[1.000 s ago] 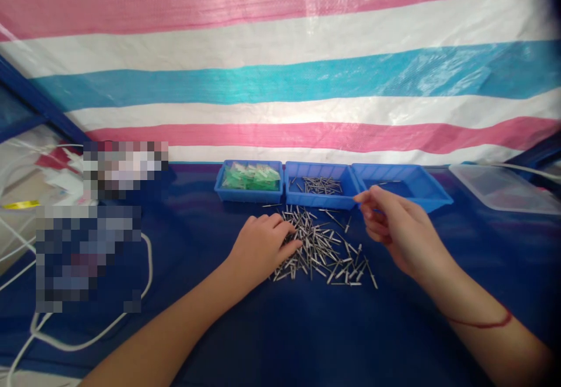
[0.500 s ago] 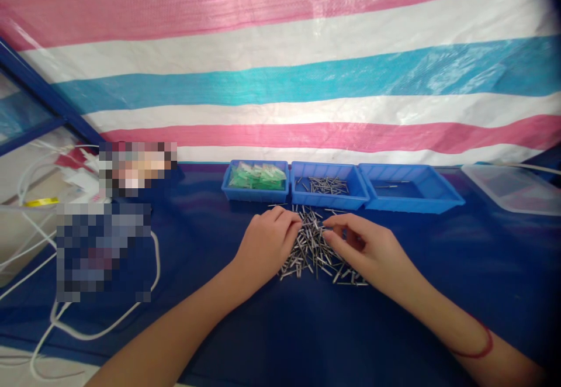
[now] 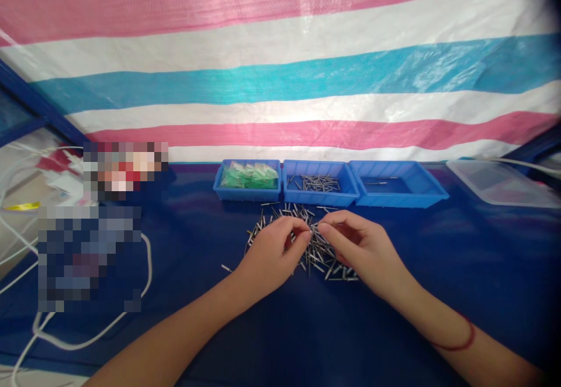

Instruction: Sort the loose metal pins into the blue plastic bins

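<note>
A pile of thin silver blind rivets (image 3: 319, 254) lies on the blue tabletop (image 3: 307, 328), partly covered by my hands. Over the pile's middle, my left hand (image 3: 277, 249) is closed in a pinch, thumb against forefinger. My right hand (image 3: 362, 244) faces it from the other side, its thumb and forefinger also pinched. The two sets of fingertips nearly meet above the rivets. Whatever sits in either pinch is too small to make out. Just behind the pile, a blue bin (image 3: 319, 197) contains more rivets.
Left of that bin, another blue bin (image 3: 248, 195) holds green-and-clear plastic packets (image 3: 249, 175). The right-hand bin (image 3: 398, 198) has a couple of thin rivets inside. A clear plastic lid (image 3: 495, 185) lies at the far right. White cable (image 3: 149, 264) loops across the left side.
My left hand has drawn back from the rivets into a raised pinch, uncovering more of the pile on its left. My right fingertips have closed together, nearer the left ones. The view has shifted slightly.
</note>
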`<state>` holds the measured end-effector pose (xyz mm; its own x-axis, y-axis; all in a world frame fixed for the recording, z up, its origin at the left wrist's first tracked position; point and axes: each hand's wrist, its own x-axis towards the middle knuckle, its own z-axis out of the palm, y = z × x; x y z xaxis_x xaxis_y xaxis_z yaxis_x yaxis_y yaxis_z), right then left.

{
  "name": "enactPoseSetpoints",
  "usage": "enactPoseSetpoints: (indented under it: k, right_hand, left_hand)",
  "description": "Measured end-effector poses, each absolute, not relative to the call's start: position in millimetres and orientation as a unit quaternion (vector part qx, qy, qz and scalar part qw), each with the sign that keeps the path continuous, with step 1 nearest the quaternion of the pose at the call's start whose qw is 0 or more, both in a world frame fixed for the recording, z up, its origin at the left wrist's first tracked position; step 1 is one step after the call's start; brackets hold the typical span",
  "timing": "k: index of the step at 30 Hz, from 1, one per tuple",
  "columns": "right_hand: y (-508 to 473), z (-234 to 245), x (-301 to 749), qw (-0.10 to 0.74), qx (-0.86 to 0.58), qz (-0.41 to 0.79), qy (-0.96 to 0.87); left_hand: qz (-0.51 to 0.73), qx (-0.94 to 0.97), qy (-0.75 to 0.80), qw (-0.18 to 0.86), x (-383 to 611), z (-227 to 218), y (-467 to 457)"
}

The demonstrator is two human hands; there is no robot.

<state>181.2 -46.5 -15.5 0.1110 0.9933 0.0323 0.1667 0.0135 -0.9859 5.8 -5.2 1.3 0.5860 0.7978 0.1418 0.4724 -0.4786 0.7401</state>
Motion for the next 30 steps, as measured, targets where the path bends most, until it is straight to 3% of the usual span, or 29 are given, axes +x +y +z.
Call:
enactPoseSetpoints:
  k: [21,30]
  right_hand:
    - [-49.8,-8.3,179.0,0.486,-0.550,0.327,-0.596]
    - [-47.7,-10.5,180.9,0.436,-0.539,0.288,-0.661]
  left_hand:
    - [0.321,0.802,0.368,0.344,4.2,-5.1,0.5]
    - [0.359,0.794,0.356,0.337,2.5,0.0,-0.6]
